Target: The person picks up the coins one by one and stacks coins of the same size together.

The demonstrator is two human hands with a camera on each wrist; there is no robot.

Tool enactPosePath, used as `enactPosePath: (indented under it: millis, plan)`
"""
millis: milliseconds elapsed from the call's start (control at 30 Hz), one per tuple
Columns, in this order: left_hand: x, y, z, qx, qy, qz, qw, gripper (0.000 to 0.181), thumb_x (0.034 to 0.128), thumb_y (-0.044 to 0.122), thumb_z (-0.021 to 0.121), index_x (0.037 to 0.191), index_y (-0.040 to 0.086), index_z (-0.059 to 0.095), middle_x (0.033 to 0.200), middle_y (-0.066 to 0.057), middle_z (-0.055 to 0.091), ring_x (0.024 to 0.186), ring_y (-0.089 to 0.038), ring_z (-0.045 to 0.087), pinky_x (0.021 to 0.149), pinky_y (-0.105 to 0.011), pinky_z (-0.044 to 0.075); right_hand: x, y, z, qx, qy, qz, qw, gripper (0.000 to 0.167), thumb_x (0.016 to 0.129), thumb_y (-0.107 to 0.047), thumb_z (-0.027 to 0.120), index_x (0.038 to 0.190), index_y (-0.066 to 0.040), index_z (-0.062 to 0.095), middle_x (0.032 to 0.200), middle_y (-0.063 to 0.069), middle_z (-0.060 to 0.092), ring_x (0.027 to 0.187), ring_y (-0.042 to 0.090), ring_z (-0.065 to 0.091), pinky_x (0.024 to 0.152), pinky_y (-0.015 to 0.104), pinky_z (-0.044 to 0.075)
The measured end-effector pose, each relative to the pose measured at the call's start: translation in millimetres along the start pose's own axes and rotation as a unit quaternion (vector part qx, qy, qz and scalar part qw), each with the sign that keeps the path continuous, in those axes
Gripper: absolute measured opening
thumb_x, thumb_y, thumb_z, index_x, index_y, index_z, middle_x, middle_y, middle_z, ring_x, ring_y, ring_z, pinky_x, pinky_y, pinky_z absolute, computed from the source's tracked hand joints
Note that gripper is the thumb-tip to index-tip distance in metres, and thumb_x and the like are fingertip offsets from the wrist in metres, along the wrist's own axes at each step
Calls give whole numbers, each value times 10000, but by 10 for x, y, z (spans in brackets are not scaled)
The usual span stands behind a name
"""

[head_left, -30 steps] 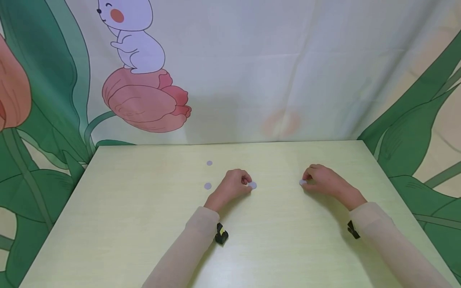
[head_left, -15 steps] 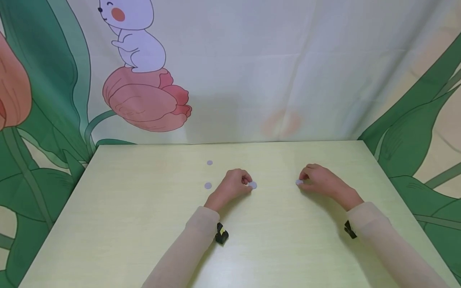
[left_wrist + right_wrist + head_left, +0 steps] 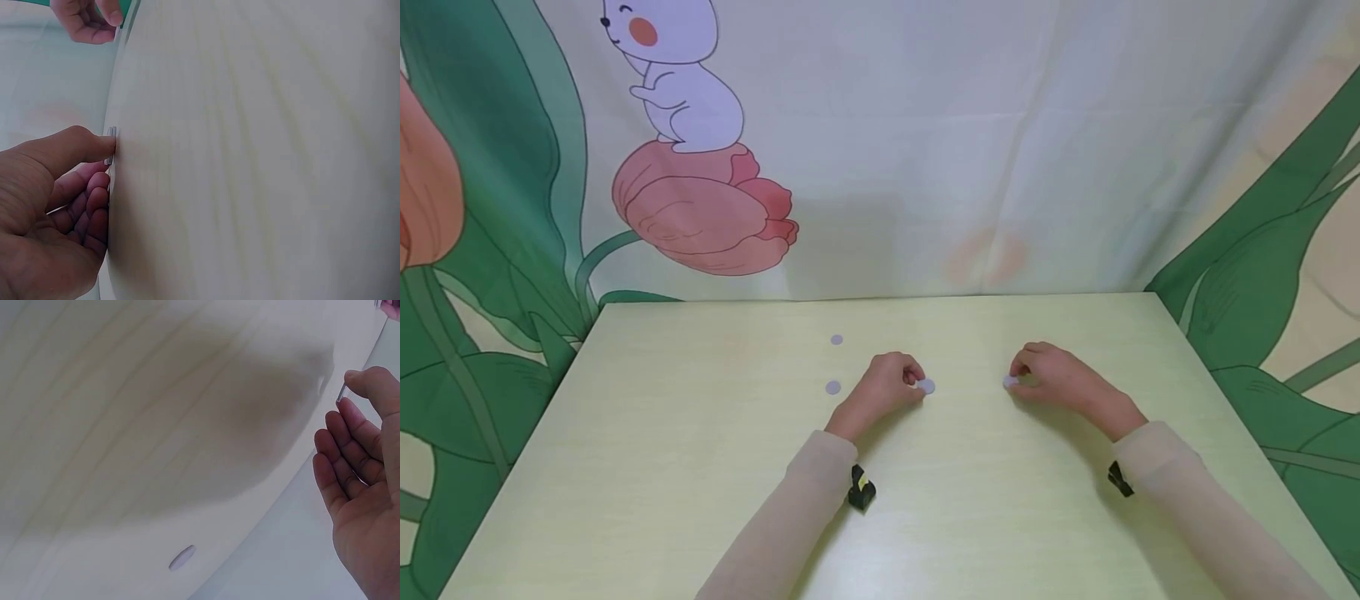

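In the head view my left hand [image 3: 886, 385] pinches a silver-grey coin [image 3: 928, 386] that lies flat on the table near its middle. From the left wrist the coin [image 3: 111, 150] shows edge-on, in what look like two thin layers, with the thumb against its rim. To the right, my right hand [image 3: 1058, 382] holds another coin [image 3: 1011, 382] between thumb and index finger. In the right wrist view this coin [image 3: 342, 392] is tilted and just off the tabletop, its other fingers loosely bent.
Two more coins lie left of my left hand, one farther back [image 3: 837, 340] and one nearer [image 3: 832, 387]. A further coin [image 3: 182, 557] on the table shows in the right wrist view. A printed cloth [image 3: 910, 150] hangs behind the table [image 3: 670, 450].
My right hand has moved left with its coin, closer to my left hand. The left hand and the coins lying on the table stay where they were.
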State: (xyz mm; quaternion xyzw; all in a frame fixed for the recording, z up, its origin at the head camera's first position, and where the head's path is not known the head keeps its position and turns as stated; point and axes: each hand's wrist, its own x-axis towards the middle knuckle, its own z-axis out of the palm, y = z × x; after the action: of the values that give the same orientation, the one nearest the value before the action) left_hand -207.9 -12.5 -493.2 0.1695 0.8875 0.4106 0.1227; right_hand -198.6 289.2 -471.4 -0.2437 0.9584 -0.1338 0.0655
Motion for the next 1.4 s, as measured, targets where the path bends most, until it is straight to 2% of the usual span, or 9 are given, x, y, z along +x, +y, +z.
enactPosePath:
  millis: [233, 533, 767, 1033, 1400]
  plan:
    - [1, 10, -9, 34, 4, 30, 10000, 159, 862, 63, 795, 992, 11, 722, 867, -36, 590, 827, -171, 515, 752, -267, 459, 22, -85, -8, 42, 104, -171, 9998, 194, 942, -224, 726, 1002, -42, 695, 982, 32, 627, 969, 257, 610, 870, 437, 522]
    - [-2, -12, -5, 6, -10, -4, 10000, 156, 867, 72, 796, 995, 19, 721, 868, -37, 593, 829, -175, 516, 750, -274, 462, 42, -126, 14, -269, 228, -348, 9988, 182, 904, -195, 759, 972, -45, 682, 960, 35, 628, 945, 245, 614, 844, 410, 532]
    - [5, -21, 1, 13, 6, 5, 10000, 148, 863, 64, 797, 983, 23, 722, 864, -32, 591, 824, -169, 515, 745, -267, 458, 77, -173, 53, -597, 435, -410, 9964, 191, 876, -215, 774, 920, -62, 671, 895, 7, 606, 855, 201, 576, 808, 389, 521]
    - [7, -17, 9, -14, -46, -7, 10000, 155, 861, 68, 799, 989, 21, 724, 864, -30, 592, 823, -168, 516, 743, -267, 461, 105, -220, 86, -514, 328, -330, 9976, 206, 878, -243, 773, 942, -74, 673, 915, -4, 602, 856, 186, 567, 808, 375, 521]
    - [2, -22, 4, -46, -20, -110, 9999, 157, 862, 66, 795, 993, 19, 722, 875, -47, 599, 835, -181, 521, 752, -276, 463, 126, -325, 108, -428, 375, -551, 9969, 192, 876, -233, 771, 928, -74, 678, 911, -3, 610, 858, 182, 575, 796, 360, 526]
